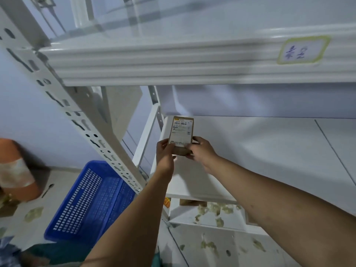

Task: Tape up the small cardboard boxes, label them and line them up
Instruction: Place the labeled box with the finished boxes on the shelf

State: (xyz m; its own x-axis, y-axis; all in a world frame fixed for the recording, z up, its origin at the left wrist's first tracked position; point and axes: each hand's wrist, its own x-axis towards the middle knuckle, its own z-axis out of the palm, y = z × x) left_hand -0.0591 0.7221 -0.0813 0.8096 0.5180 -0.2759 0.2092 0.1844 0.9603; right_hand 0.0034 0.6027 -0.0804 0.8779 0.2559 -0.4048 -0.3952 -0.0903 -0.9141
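White shelf [250, 151], labelled box [182, 130] in left hand [165, 154], right hand [202, 151], blue basket [86, 201]

You are in a storeroom: white slotted-metal shelving [154, 68], a handwritten tag [303, 50] taped to a shelf edge, a blue plastic basket [90, 201] on the stained floor [57, 180].

Box [182, 130] above shelf [250, 151]; basket [92, 201] left, on floor [38, 224].

Dim bluish light; motion blur top; wide-angle edge distortion.
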